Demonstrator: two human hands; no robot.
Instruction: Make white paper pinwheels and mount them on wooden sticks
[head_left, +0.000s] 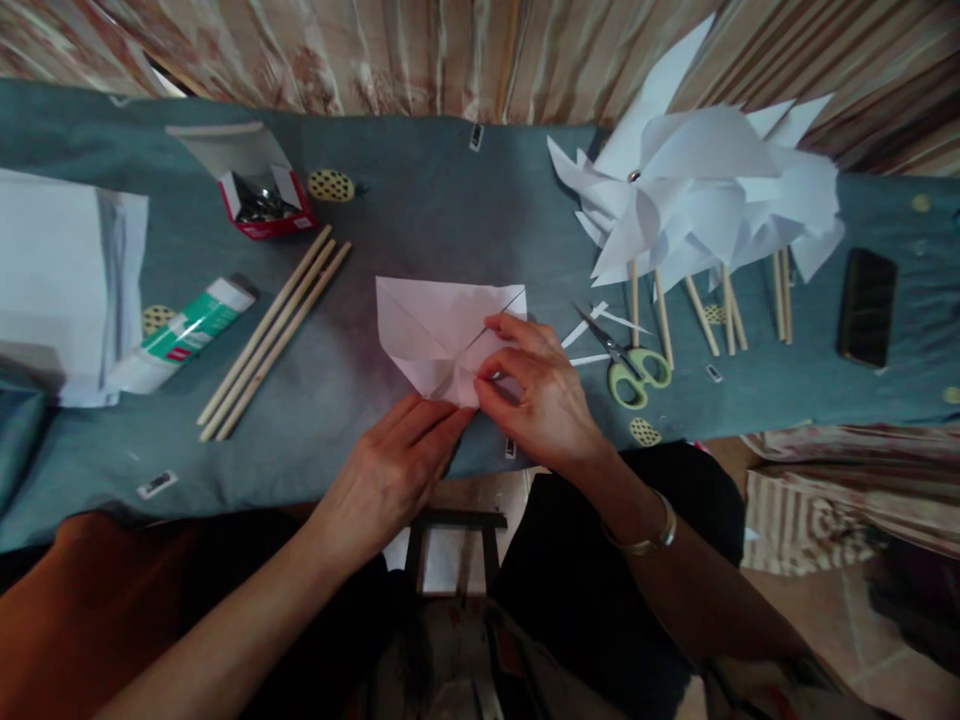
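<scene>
The near edge of the white paper [420,315] is held by the left hand [401,455]; just beside, the paper appears pinched by the thumb and forefinger of the right hand [536,395]. The curled part is best bent softly, uncreased, with firm support given by the left fingers. At the diagonal slit [514,300], pulling should be avoided, since tearing could result. To the grip's right, scissors [630,365] and paper strips [587,360] are seen; to its left, wooden sticks [271,338].

draped brownish curtain [420,60], teal pineapple-print cloth [450,210], tiled floor [892,640] below, dim light
</scene>
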